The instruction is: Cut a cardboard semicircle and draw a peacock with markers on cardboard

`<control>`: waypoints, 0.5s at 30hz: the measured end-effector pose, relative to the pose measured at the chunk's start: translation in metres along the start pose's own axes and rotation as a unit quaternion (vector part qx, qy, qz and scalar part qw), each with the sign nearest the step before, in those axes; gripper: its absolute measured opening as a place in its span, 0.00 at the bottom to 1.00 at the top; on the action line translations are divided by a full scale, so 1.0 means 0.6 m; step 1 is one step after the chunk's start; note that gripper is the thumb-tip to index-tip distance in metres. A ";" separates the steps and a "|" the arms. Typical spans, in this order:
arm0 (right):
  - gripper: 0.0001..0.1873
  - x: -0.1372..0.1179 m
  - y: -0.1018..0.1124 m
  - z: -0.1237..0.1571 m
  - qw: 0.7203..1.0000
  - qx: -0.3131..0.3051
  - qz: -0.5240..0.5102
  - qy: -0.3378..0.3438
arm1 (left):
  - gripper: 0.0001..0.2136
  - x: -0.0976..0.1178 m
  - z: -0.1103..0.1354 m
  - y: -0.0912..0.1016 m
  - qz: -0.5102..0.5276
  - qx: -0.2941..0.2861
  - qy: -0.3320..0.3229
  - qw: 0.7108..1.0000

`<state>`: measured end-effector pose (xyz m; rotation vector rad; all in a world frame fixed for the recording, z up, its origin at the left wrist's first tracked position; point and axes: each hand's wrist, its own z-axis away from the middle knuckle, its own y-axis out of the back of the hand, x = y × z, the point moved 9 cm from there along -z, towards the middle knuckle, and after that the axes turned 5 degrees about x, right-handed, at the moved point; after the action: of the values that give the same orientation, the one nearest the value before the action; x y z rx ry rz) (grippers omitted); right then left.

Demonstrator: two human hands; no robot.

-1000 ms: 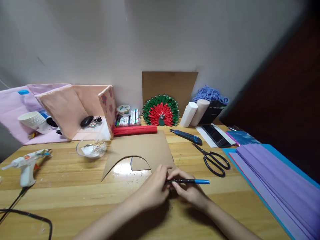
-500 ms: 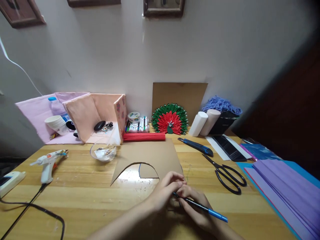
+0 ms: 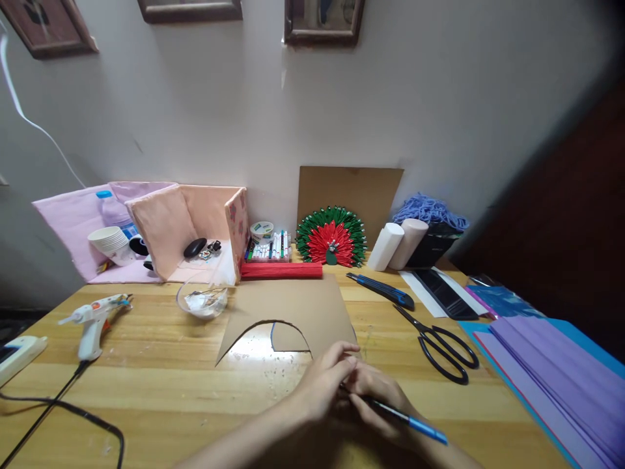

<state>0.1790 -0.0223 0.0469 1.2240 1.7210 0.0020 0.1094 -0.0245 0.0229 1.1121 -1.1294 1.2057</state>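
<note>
- Blue-ended pen [image 3: 409,421] has tipped from near level to a rightward slant, lower right of the frame.
- On my feed the right hand [image 3: 379,389] pinches it; the hands press together, but I cannot tell the left hand's [image 3: 323,383] grip.
- A slack pinch could drop it onto the bench [image 3: 161,404].
- I count one pen, one utility knife [image 3: 383,290], one scissors [image 3: 424,329], three picture frames [image 3: 322,38].

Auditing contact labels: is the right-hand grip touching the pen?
Touching. The head view shows the pen lying between thumb and fingers of the right-hand grip, its dark barrel against them and its blue end pointing toward the wrist.
</note>
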 end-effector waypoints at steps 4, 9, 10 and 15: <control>0.09 0.059 0.070 -0.026 0.996 0.021 0.080 -0.036 | 0.14 0.024 -0.047 0.086 -0.100 0.103 -0.058 0.988; 0.17 0.193 0.130 -0.045 0.966 -0.069 0.231 -0.091 | 0.15 0.100 -0.091 0.278 -0.421 0.366 -0.050 0.828; 0.19 0.214 0.135 -0.047 0.959 -0.077 0.257 -0.094 | 0.15 0.107 -0.100 0.308 -0.471 0.398 -0.013 0.787; 0.23 0.234 0.135 -0.066 0.935 -0.061 0.347 -0.043 | 0.16 0.098 -0.161 0.397 -0.505 0.447 0.126 0.727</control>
<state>0.2085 0.1376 0.0094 1.6478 1.1185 0.4639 -0.1228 0.0885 0.0773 1.8363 0.4499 0.8854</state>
